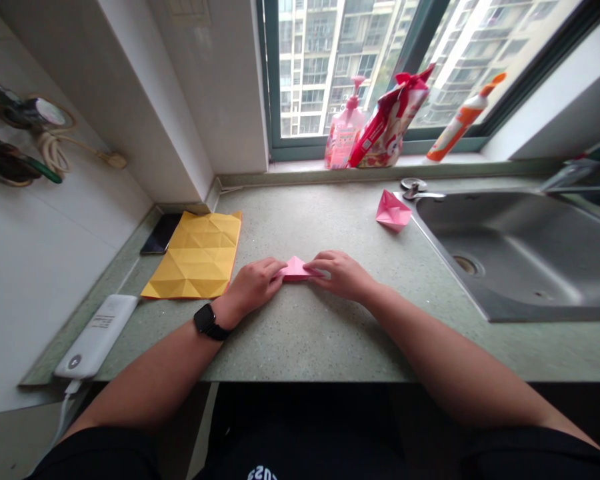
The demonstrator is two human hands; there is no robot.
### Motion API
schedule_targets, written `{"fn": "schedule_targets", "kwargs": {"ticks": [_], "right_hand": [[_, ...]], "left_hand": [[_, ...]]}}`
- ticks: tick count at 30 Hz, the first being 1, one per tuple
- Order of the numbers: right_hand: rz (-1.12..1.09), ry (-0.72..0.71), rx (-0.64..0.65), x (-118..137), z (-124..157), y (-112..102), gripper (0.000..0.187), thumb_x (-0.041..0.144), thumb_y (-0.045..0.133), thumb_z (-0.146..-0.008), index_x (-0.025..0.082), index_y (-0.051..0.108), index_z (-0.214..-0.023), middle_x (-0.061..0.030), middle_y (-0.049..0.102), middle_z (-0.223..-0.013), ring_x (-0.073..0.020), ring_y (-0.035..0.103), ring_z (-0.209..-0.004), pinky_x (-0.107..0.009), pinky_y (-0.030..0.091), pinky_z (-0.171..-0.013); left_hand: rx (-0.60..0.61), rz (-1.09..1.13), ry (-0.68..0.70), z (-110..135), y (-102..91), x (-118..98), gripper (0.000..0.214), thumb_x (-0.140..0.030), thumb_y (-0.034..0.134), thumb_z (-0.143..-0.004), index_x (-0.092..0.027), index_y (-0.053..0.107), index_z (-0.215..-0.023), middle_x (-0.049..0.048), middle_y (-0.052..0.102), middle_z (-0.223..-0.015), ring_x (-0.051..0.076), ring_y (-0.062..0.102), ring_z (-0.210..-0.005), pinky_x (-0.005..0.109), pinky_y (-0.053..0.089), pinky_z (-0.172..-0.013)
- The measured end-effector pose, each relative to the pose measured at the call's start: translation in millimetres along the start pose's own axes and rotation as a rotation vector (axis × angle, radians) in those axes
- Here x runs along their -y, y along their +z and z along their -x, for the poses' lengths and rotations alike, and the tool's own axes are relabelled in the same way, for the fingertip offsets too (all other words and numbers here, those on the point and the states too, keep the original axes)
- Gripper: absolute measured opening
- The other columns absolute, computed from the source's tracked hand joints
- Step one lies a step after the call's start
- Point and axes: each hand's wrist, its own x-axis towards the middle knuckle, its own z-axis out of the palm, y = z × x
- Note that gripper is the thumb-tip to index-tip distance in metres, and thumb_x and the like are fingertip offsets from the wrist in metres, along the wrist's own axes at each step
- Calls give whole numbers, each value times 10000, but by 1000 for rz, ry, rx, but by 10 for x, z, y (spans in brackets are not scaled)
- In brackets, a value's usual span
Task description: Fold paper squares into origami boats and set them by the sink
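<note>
A small piece of folded pink paper (295, 269) lies on the countertop in front of me, its middle rising to a peak. My left hand (254, 285) pinches its left end, a dark watch on that wrist. At the opposite end, my right hand (341, 274) has thumb and fingers closed on the paper's right tip. Parts of both ends are hidden by the fingers. A second folded pink paper piece (393, 211) rests farther back, beside the sink. To the left is a creased yellow paper sheet (200, 257).
A steel sink (520, 260) is set into the counter (300, 347) at right. A dark phone (162, 233) and a white power bank (97, 335) with a cable lie at left. On the windowsill stand a pink pump bottle (346, 130), a red bag (393, 123) and an orange-white bottle (460, 125).
</note>
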Motion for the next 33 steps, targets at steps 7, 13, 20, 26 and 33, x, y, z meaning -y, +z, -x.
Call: {"fn": "schedule_targets", "kwargs": {"ticks": [7,13,20,26,33], "right_hand": [[-176,69,-143,101,-53,-4,188,277,663,-1048,276,836,-1120,-66,822,-1083,-218,760,-967,-386,589,-909],[-238,24,-276,250,-56,7,205,275,663,-1036,258,800,-1187,-72,817,-1104,-225,770,-978,-377,608,-888],[-340,-11,-355,312,-69,87,414,281,722,-961,278,677,-1373,-79,782,-1167,-262,769,-1053,-451,643,-943],[-508,207,-264,295,-67,185,462,374,720,-954,247,601,-1382,-85,775,-1097,-235,768,-910,-405,652,-814],[-551,262,-209,287,-84,116,228,358,648,-986,262,663,-1193,-10,799,-875,-196,758,-773,-348,604,-761]], "left_hand": [[8,22,-19,-22,-18,-30,209,-241,688,-1061,-204,731,-1263,85,798,-1173,221,772,-977,324,605,-842],[-117,175,-113,-45,4,-52,294,-83,693,-981,-198,694,-1251,73,778,-1191,187,764,-941,317,635,-870],[-249,488,-211,-113,14,-85,314,-132,612,-983,-205,700,-1275,88,737,-1255,190,757,-1039,262,657,-804],[-180,814,-402,-111,61,-76,266,-246,607,-995,-206,666,-1251,63,719,-1241,98,727,-743,184,560,-613],[-160,752,-391,-109,44,-34,176,-342,657,-1033,-212,679,-1150,50,770,-1082,155,771,-819,244,602,-719]]}}
